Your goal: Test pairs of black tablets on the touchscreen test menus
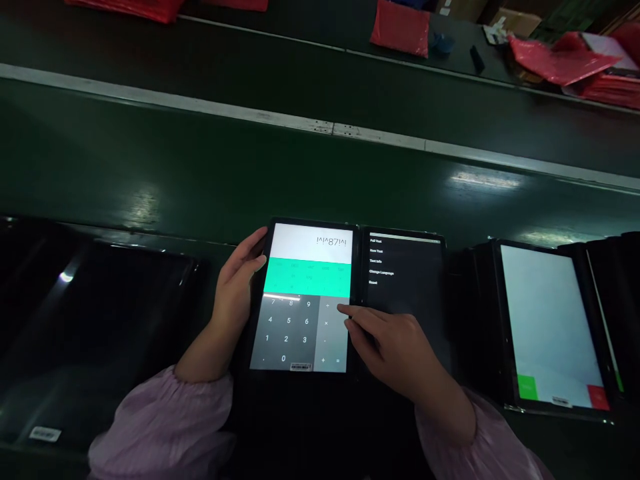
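A tablet [300,300] showing a calculator, with symbols and the digits 87 on its white display strip, lies in the middle. My left hand [237,280] grips its left edge, thumb and fingers at the upper corner. My right hand [390,340] has its index finger stretched to the right side of the screen, near the divide key; its other fingers are curled. Under and beside the right hand is a second tablet [405,287] with a dark menu of white text lines, partly hidden by that hand.
Right of these stands a tablet [550,313] with a pale screen and green and red corners. Dark tablets [90,320] with a label lie left. Beyond a metal rail [200,107] are red pouches [400,28], a blue object [443,43] and cartons [515,21].
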`<state>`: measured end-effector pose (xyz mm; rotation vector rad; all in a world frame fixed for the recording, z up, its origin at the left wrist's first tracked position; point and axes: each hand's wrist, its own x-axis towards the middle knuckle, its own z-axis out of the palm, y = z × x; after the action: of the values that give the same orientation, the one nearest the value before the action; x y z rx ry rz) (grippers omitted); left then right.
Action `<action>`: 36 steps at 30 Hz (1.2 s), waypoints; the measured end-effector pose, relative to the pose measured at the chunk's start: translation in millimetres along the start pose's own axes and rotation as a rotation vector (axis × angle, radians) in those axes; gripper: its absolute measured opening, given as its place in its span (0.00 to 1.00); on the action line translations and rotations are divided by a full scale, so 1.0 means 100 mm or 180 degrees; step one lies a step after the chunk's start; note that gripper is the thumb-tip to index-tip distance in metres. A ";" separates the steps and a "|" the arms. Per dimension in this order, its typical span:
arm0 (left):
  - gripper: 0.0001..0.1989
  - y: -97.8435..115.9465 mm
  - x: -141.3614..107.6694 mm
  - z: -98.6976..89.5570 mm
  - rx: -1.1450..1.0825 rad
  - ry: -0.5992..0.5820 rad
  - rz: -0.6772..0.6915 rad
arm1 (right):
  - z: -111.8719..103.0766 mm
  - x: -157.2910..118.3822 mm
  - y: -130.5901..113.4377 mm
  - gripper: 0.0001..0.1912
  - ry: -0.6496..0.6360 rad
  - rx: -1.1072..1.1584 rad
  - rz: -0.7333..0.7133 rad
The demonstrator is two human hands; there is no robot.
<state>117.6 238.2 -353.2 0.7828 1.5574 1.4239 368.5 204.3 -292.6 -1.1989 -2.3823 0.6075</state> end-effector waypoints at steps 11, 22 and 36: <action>0.21 0.02 -0.02 0.01 -0.0061 -0.0009 -0.0046 | -0.01 -0.01 -0.01 0.18 -0.0209 0.0000 0.0128; 0.22 0.02 -0.03 -0.01 -0.0042 -0.0065 -0.0090 | 0.13 0.30 -0.10 0.21 0.0030 -0.0205 0.0191; 0.28 -0.05 -0.14 -0.27 -0.0109 -0.0596 -0.0357 | 0.15 0.28 -0.11 0.19 0.0420 -0.0384 0.0451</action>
<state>100.1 213.5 -356.1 0.7732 1.4080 1.2557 337.6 218.5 -294.2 -1.4232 -2.2650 0.4182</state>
